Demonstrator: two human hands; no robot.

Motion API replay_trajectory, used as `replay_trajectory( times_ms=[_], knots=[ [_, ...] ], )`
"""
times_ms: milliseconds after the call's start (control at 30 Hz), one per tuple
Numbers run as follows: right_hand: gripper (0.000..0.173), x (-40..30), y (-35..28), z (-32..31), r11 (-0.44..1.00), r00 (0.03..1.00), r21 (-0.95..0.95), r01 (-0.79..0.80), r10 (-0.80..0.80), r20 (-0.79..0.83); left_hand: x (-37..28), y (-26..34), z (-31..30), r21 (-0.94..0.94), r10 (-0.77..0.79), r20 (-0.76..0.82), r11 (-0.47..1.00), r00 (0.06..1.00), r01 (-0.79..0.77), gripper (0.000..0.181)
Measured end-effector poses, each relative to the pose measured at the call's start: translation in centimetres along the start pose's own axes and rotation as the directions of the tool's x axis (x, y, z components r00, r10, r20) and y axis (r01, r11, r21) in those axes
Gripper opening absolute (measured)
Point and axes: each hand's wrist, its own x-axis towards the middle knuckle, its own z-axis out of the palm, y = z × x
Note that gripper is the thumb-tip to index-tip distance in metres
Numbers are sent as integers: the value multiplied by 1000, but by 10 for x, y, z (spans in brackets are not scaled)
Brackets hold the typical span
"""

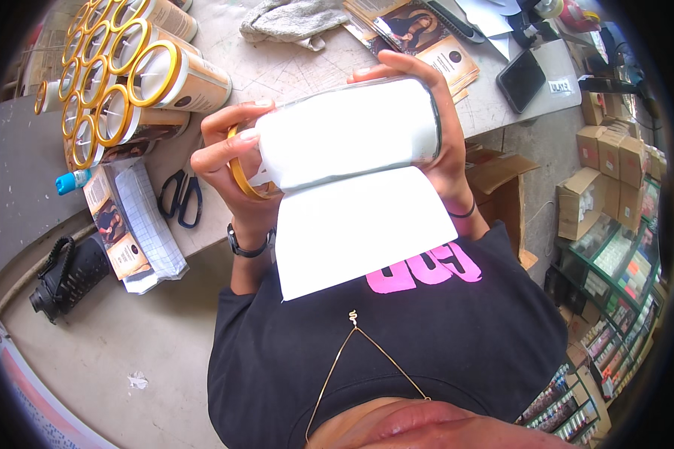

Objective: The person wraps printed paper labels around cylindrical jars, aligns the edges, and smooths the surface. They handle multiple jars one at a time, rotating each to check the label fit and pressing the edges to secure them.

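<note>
A glass candle jar (348,132) with a gold rim lies sideways between my hands, its rim towards the left. My left hand (233,149) holds the rim end, some fingers reaching over the mouth. My right hand (446,120) cups the base end, with fingers along the far side. A white sheet, perhaps the back of a label (365,230), hangs from the jar's near side over my shirt; its printed face, if any, is hidden. Whether the jar's white surface is wax or paper is hard to tell.
Gold-rimmed candle jars (154,73) stand grouped at the upper left. Scissors (181,197), printed labels (118,224) and a blue-capped bottle (73,181) lie nearer. Beyond my hands are a grey cloth (292,21), stacked labels (455,62), a utility knife (455,21) and a phone (521,80).
</note>
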Motion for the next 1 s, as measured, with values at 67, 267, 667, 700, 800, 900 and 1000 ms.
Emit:
replay_trajectory(
  times_ms=[67, 267, 667, 700, 800, 900, 1000],
  knots=[
    [98, -1, 1, 3, 997, 999, 65, -42, 44, -27, 0, 2, 1, 10, 13, -10, 1000, 1000, -12, 68],
    [89, -3, -1, 14, 993, 983, 85, -81, 94, -160, 7, 15, 4, 136, 101, 70, 985, 992, -110, 95],
    [76, -2, -2, 25, 994, 959, 44, -98, 106, -261, -1, 13, 2, 110, -7, -21, 994, 1000, 9, 98],
    [76, -2, -1, 24, 996, 959, 39, -80, 87, -271, 3, 14, 0, 152, 6, 9, 988, 1000, -7, 99],
    [76, -3, 6, 19, 996, 969, -84, 42, -61, -240, 10, 19, 7, -34, -158, -11, 987, 987, 157, 101],
    [76, -3, 7, 14, 965, 965, -209, 161, -199, -174, 17, 30, 2, -239, -427, 154, 859, 891, 453, 102],
    [79, -2, 8, 12, 944, 965, -264, 197, -235, -121, 15, 30, -5, -241, -474, 231, 818, 850, 522, 99]
  ],
)
